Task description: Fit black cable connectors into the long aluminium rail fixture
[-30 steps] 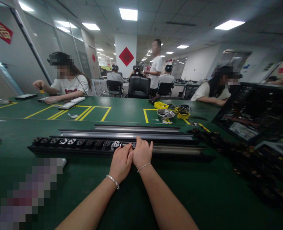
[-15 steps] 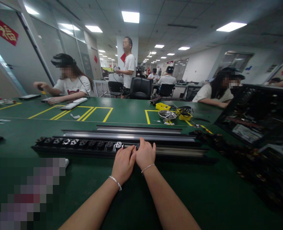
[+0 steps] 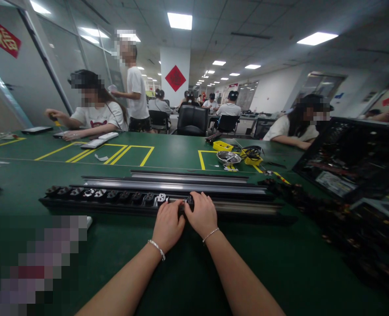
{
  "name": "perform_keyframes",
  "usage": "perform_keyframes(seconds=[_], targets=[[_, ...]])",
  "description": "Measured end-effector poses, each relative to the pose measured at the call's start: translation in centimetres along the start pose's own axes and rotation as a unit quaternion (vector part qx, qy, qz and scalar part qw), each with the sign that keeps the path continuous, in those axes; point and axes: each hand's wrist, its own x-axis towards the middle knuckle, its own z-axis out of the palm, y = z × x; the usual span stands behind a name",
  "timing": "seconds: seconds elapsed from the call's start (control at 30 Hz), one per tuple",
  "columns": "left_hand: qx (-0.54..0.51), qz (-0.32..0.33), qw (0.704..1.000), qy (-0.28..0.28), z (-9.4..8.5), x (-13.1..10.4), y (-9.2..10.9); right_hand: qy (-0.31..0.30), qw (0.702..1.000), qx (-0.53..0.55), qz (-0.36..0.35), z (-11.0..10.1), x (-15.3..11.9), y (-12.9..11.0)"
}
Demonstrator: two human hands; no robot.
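A long black rail (image 3: 62,205) lies across the green table, with a row of several dark socket modules (image 3: 125,196) and some pale ones along its left part. My left hand (image 3: 168,221) rests at the rail's front edge, fingers closed on the rail just right of a white module (image 3: 162,199). Beside it, my right hand (image 3: 202,214) grips a small black module (image 3: 190,201) at the rail, its thumb near my left fingertips. Two metal-faced rails (image 3: 115,183) lie behind.
A metal bowl (image 3: 229,158) and yellow bins (image 3: 223,146) stand beyond the rails. Dark modules (image 3: 299,197) are heaped at the right, near an open black case (image 3: 342,162). Two people sit across the table at left and right; another stands behind.
My right hand has shifted slightly right, and more of the black module shows between my hands. The standing person has moved left. The view has shifted slightly.
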Motion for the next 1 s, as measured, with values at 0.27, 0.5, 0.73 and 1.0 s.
perform_keyframes(seconds=[0.27,0.5,0.73,1.0], targets=[[-0.005,0.018,1.000,-0.023,-0.5,0.0,0.1,0.017,1.000,0.007,-0.005,0.1,-0.4,0.5],[-0.003,0.027,0.999,-0.030,-0.7,0.1,0.3,0.020,0.999,0.022,-0.041,-0.6,-1.3,1.9],[0.007,0.029,0.999,-0.037,-0.9,0.0,0.5,0.036,0.998,0.024,-0.048,-0.9,-1.7,2.9],[0.013,0.032,0.999,-0.040,-0.9,0.0,0.5,0.073,0.997,0.024,-0.003,-0.1,-1.6,2.1]])
